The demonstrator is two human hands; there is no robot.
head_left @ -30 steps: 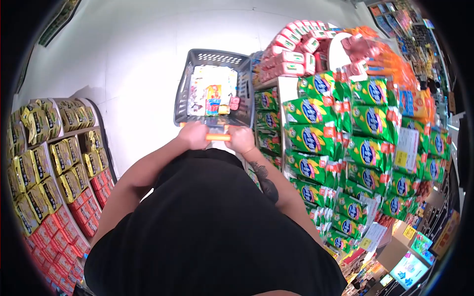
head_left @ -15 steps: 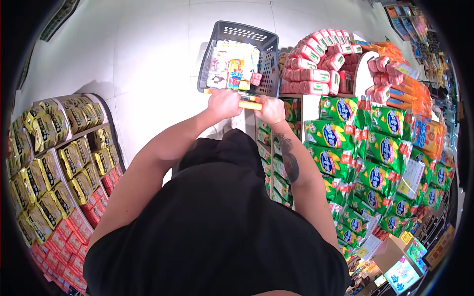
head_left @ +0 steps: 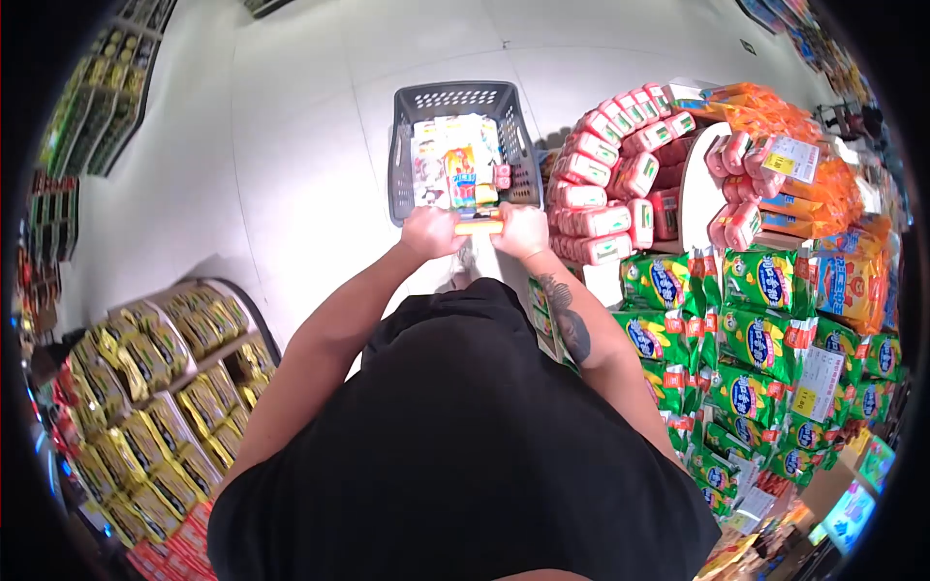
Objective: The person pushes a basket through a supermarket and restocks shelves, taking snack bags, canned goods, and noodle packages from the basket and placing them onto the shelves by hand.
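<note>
Both hands grip the orange handle (head_left: 479, 228) of a dark grey cart basket (head_left: 399, 184). My left hand (head_left: 432, 232) is closed round the handle's left part, and my right hand (head_left: 523, 230) round its right part. Inside the basket lie white patterned packs (head_left: 427, 165), a colourful orange, red and blue pack (head_left: 461, 172), and small pink items (head_left: 502, 176) near the right wall. A small yellow item is partly visible beside the handle.
Close on the right stand stacked pink packs (head_left: 603, 223), green bags (head_left: 756, 339) and orange packs (head_left: 852, 281). Shelving with yellow packs (head_left: 155, 441) is at the lower left. More shelves (head_left: 102, 97) rise at the upper left. Pale floor (head_left: 291, 126) stretches ahead.
The displays have shifted downward in view, and more upper-left shelving shows. The basket first moved up and right, then somewhat down. Both hands have kept hold of the handle.
</note>
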